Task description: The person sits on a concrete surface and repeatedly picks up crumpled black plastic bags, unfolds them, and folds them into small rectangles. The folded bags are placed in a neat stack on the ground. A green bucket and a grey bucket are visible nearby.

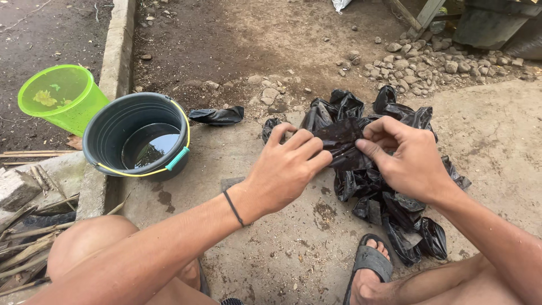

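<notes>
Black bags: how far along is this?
Done: hard to tell; one black bag lies apart near the bucket, which holds some water. In hand: left hand and right hand pinch one bag at its edge. Left: the heap of crumpled bags on the ground.

The plastic bag [341, 144] I pinched was glossy black, like the heap [395, 197] below it. At left, my dark grey bucket [135, 135] carried a yellow-and-teal handle; the mesh basket [59, 96] glowed lime green.
</notes>
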A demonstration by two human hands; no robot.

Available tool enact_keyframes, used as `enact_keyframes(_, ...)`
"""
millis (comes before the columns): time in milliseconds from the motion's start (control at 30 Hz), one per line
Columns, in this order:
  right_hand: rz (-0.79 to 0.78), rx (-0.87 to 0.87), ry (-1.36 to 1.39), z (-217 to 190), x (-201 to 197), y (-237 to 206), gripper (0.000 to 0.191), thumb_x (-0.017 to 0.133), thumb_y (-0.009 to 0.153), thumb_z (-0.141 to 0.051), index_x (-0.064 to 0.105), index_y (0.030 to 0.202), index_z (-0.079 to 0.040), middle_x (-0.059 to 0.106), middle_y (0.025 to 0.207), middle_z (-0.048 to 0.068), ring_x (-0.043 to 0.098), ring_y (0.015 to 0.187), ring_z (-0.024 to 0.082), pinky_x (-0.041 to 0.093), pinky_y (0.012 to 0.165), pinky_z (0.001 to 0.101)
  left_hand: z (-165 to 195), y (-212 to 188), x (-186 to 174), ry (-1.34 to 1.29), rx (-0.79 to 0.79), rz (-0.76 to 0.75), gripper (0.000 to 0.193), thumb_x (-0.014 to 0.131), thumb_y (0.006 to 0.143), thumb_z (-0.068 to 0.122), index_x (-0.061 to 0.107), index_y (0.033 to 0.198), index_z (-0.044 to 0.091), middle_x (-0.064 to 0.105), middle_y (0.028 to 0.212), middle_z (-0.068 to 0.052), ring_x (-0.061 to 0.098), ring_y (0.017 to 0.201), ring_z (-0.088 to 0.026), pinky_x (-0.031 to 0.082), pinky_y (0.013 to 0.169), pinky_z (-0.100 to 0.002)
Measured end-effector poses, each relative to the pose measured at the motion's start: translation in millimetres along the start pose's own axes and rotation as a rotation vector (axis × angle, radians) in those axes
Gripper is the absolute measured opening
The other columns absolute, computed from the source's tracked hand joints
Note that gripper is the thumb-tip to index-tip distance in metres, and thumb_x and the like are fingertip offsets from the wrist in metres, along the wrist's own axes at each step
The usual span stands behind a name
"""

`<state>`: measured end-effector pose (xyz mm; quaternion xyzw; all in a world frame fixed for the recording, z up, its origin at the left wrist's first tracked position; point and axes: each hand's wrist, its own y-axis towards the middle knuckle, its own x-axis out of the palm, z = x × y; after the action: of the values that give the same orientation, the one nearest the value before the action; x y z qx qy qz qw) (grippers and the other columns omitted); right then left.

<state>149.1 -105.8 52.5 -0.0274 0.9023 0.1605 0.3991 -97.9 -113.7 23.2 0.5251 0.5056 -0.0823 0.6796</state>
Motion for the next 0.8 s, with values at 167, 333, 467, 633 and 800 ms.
enact_keyframes(167,-0.035,0.179,0.034,18.1,-5.8,14.8,0.017,0.075,0.091,-0.016,0.071,0.099,-0.001,0.075,0.086,0.006,0.067,0.076,0.011,0.055,0.069,0.0282,-7.2,-0.7,-11.3,-0.07,0.016,0.026,0.015,0.071,0.09,0.027,0.064,0.098,0.015,0.06,0.096,-0.001,0.059,0.107,-0.022,0.034,0.108,-0.051)
enact_keyframes(333,-0.072,0.339,0.099,24.2,-14.0,23.9,0.011,0.073,0.094,-0.013,0.072,0.097,-0.003,0.075,0.084,0.006,0.063,0.071,0.011,0.051,0.065,0.0275,-15.4,-4.4,-19.3,-0.071,0.08,-0.007,0.008,0.071,0.09,0.021,0.065,0.095,0.019,0.063,0.099,0.002,0.061,0.112,-0.018,0.03,0.11,-0.051)
enact_keyframes(467,-0.113,0.413,0.125,20.0,-13.7,24.1,0.015,0.069,0.099,-0.013,0.069,0.113,-0.006,0.076,0.083,0.012,0.06,0.069,0.017,0.043,0.061,0.0312,-21.3,-5.2,-19.5,-0.224,-0.041,-0.051,0.01,0.074,0.093,0.02,0.065,0.095,0.017,0.063,0.095,0.0,0.06,0.105,-0.019,0.03,0.105,-0.048)
enact_keyframes(633,-0.211,0.229,0.44,12.1,-19.3,19.0,0.029,0.062,0.089,-0.012,0.066,0.117,-0.006,0.076,0.1,0.009,0.075,0.093,0.016,0.057,0.089,0.0287,-27.0,-9.8,-28.3,-0.477,-0.352,-0.035,0.016,0.078,0.089,0.015,0.065,0.096,0.009,0.066,0.09,-0.003,0.063,0.092,-0.021,0.038,0.097,-0.042)
enact_keyframes(800,-0.122,-0.082,0.178,11.7,-14.7,12.0,0.037,0.076,0.082,-0.004,0.066,0.118,-0.003,0.067,0.12,0.012,0.067,0.109,0.021,0.058,0.097,0.0371,-23.5,-10.2,-32.9,-0.676,-0.419,0.003,0.025,0.078,0.088,0.014,0.064,0.105,0.003,0.071,0.098,-0.01,0.07,0.093,-0.027,0.053,0.081,-0.038)
